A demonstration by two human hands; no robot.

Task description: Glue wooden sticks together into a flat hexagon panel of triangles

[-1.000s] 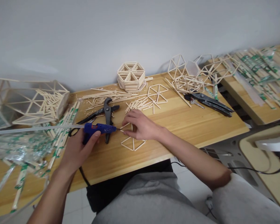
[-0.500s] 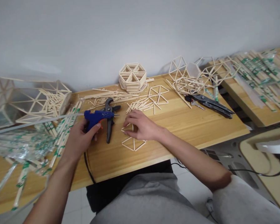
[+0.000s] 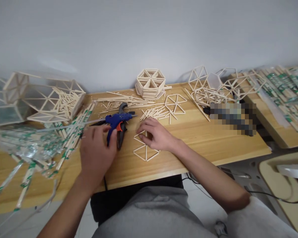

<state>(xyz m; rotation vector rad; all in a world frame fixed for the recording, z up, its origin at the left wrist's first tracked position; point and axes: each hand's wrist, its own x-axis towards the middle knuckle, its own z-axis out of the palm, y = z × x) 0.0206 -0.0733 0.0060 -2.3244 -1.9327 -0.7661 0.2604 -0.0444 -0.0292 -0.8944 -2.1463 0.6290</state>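
My left hand (image 3: 96,152) is open beside the blue glue gun (image 3: 118,119), thumb and fingers apart, the thumb close to its handle. The glue gun rests over black-handled pliers (image 3: 123,130), partly covering them, with a long clear glue stick (image 3: 72,125) out of its back. My right hand (image 3: 157,134) is curled over a small flat frame of wooden sticks (image 3: 146,153), thumb and fingers gripping its upper part. The frame lies on the table and is made of triangles. Part of it is hidden under that hand.
Loose sticks (image 3: 155,113) and a finished six-sided frame (image 3: 175,103) lie behind my hands. A stack of such frames (image 3: 151,84) stands against the wall. Plastic-wrapped chopsticks (image 3: 27,145) and a stick-filled box (image 3: 62,104) are left. More lattice frames (image 3: 208,94) stand right.
My left hand has let go of the glue gun and drawn back a little toward me. The right hand stays on the stick frame. The whole view has shifted slightly.
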